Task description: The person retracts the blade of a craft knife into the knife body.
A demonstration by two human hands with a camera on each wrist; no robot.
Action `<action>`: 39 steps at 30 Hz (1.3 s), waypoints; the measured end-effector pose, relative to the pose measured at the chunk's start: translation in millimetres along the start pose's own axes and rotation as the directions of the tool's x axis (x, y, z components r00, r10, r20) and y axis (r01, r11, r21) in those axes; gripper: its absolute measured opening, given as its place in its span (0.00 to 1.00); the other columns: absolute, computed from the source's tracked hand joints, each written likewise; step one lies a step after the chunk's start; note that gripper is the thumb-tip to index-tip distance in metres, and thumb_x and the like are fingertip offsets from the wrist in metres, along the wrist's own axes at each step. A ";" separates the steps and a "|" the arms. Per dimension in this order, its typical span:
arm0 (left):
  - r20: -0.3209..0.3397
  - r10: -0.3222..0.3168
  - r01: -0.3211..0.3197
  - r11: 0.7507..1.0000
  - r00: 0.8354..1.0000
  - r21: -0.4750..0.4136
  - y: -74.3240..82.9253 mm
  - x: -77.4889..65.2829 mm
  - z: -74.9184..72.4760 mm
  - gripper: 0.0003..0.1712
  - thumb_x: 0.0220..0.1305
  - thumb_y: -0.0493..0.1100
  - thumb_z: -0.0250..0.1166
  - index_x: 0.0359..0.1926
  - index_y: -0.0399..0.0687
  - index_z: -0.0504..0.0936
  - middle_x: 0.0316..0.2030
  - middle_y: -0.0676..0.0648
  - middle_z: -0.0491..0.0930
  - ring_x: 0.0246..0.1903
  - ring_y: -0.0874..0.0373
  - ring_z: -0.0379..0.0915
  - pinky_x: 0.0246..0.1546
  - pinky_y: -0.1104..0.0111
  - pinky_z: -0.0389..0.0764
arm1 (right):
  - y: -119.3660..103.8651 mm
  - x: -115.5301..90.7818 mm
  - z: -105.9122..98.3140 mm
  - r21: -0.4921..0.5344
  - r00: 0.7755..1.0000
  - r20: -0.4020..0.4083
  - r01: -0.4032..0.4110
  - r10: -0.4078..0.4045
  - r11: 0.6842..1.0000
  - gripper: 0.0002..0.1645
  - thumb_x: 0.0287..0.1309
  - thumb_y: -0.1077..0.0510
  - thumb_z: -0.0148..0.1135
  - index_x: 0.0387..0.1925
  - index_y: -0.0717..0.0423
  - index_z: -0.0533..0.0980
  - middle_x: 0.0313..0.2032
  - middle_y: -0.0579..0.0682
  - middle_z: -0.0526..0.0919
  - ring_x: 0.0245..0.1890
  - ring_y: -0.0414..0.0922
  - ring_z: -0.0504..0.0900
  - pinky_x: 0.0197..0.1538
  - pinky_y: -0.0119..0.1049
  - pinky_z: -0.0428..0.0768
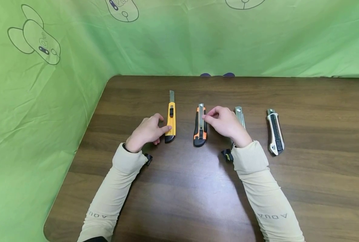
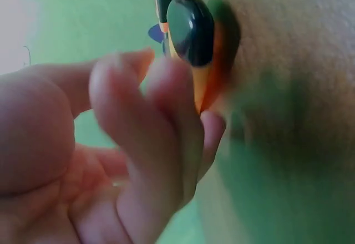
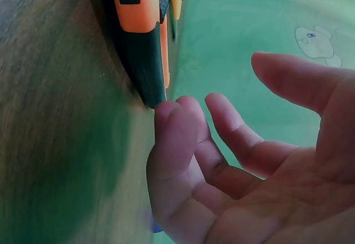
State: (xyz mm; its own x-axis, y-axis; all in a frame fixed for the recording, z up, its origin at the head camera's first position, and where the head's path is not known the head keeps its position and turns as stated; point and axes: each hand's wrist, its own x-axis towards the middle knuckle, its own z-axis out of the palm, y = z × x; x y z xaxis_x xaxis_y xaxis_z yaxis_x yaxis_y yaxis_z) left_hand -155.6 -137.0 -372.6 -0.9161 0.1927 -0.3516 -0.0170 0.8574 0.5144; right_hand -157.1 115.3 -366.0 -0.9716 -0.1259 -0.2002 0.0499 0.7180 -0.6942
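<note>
A yellow utility knife [image 1: 171,117] with a black end and its blade out lies on the table. My left hand [image 1: 147,130] is at its left side, the thumb reaching over the yellow body and the index fingertip apart from it. In the left wrist view the fingers [image 2: 150,122] bend loosely near the knife's black end [image 2: 190,30]. An orange and black utility knife [image 1: 200,129] lies to the right. Beside its right edge is my right hand [image 1: 226,123]; the right wrist view shows the thumb [image 3: 294,80] well apart and bent fingertips at the knife's edge.
A silver utility knife [image 1: 239,114] lies partly hidden under the right hand. Farther right is a white and black utility knife [image 1: 276,132]. The brown wooden table [image 1: 179,201] is bordered by a green cloth [image 1: 179,43] at the back and left.
</note>
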 end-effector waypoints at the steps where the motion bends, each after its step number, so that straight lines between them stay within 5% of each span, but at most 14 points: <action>1: -0.042 0.016 -0.015 1.000 0.999 0.027 1.8 -1.1 -0.1 0.28 0.59 0.56 0.56 0.54 0.42 0.66 0.18 0.48 0.78 0.18 0.58 0.75 0.24 0.67 0.76 | 0.2 0.1 -0.1 -0.003 1.000 0.006 -0.001 0.001 1.000 0.21 0.55 0.43 0.55 0.39 0.57 0.74 0.35 0.54 0.80 0.37 0.46 0.76 0.39 0.37 0.70; 6: -0.190 0.184 -0.171 0.981 0.964 0.087 17.7 -7.2 7.3 0.26 0.59 0.54 0.57 0.52 0.42 0.69 0.29 0.48 0.75 0.30 0.57 0.71 0.32 0.67 0.73 | 0.9 -0.3 0.5 0.014 0.998 0.064 -0.016 0.015 1.000 0.22 0.56 0.44 0.54 0.40 0.58 0.71 0.32 0.55 0.80 0.24 0.44 0.78 0.29 0.33 0.75; 10: -0.176 0.306 -0.274 0.944 0.936 0.184 24.7 -8.1 21.9 0.27 0.55 0.53 0.62 0.53 0.47 0.71 0.38 0.47 0.71 0.36 0.53 0.66 0.34 0.66 0.71 | 0.7 -1.0 1.9 0.029 0.995 0.093 -0.034 0.032 0.999 0.21 0.57 0.45 0.54 0.40 0.58 0.70 0.31 0.55 0.80 0.20 0.43 0.78 0.27 0.32 0.76; 13: -0.115 0.339 -0.297 0.912 0.934 0.282 23.4 -8.4 28.4 0.23 0.54 0.52 0.63 0.51 0.53 0.75 0.43 0.46 0.68 0.37 0.51 0.62 0.33 0.65 0.68 | 0.5 -1.5 3.0 0.023 0.994 0.100 -0.039 0.037 0.999 0.21 0.57 0.45 0.54 0.41 0.58 0.70 0.31 0.55 0.80 0.21 0.43 0.78 0.27 0.32 0.76; 22: -0.027 0.303 -0.274 0.893 0.953 0.357 20.6 -12.2 23.6 0.16 0.53 0.43 0.63 0.46 0.52 0.78 0.49 0.46 0.65 0.39 0.49 0.66 0.36 0.63 0.74 | 0.4 -2.2 3.1 0.016 0.993 0.112 -0.036 0.034 0.999 0.20 0.57 0.45 0.54 0.40 0.58 0.71 0.32 0.55 0.81 0.21 0.43 0.79 0.28 0.33 0.75; 28: -0.033 0.298 -0.261 0.881 0.954 0.394 21.3 -14.6 22.8 0.19 0.50 0.39 0.63 0.46 0.51 0.76 0.49 0.47 0.64 0.39 0.49 0.67 0.32 0.61 0.75 | 1.0 -1.5 3.1 -0.008 0.994 0.110 -0.022 0.023 1.000 0.20 0.57 0.45 0.54 0.39 0.57 0.71 0.30 0.54 0.81 0.21 0.43 0.79 0.29 0.33 0.74; 39: -0.061 0.279 -0.237 0.896 0.958 0.376 22.0 -16.0 22.0 0.24 0.49 0.40 0.65 0.50 0.50 0.72 0.52 0.45 0.61 0.41 0.48 0.68 0.32 0.60 0.73 | 1.7 -1.4 3.1 -0.024 0.993 0.117 -0.017 0.020 1.000 0.20 0.56 0.44 0.54 0.39 0.56 0.72 0.29 0.54 0.81 0.19 0.41 0.78 0.30 0.33 0.73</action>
State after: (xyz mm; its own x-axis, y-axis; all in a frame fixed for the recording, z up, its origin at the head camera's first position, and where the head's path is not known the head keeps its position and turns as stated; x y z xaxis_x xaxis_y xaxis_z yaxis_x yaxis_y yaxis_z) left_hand -132.5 -110.8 -372.9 -0.9071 0.3950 -0.1452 0.3527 0.9018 0.2499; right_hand -155.0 114.6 -369.1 -0.9369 -0.1908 -0.2930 0.0606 0.7366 -0.6737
